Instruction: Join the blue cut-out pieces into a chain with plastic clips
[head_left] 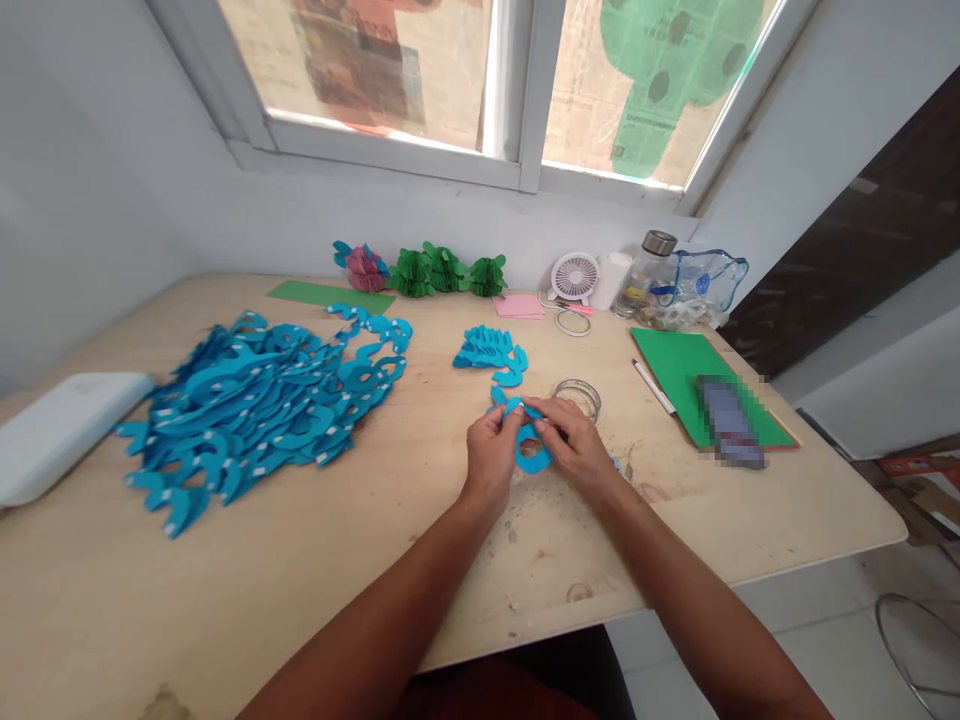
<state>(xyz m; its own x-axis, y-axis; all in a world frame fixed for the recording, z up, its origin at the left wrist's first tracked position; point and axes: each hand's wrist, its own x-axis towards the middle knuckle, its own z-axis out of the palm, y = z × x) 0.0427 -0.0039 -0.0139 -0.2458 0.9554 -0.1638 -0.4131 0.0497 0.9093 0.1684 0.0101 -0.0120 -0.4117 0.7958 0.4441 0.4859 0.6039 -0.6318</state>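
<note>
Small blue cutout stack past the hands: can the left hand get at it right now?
Probably yes. The small stack lies on the table just beyond the left hand, nothing between; but that hand pinches a blue cutout with the right hand.

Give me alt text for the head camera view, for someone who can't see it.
The left hand and right hand pinch a blue paper cutout over a wooden table. A large pile of similar cutouts lies at left, a smaller stack beyond the hands.
</note>
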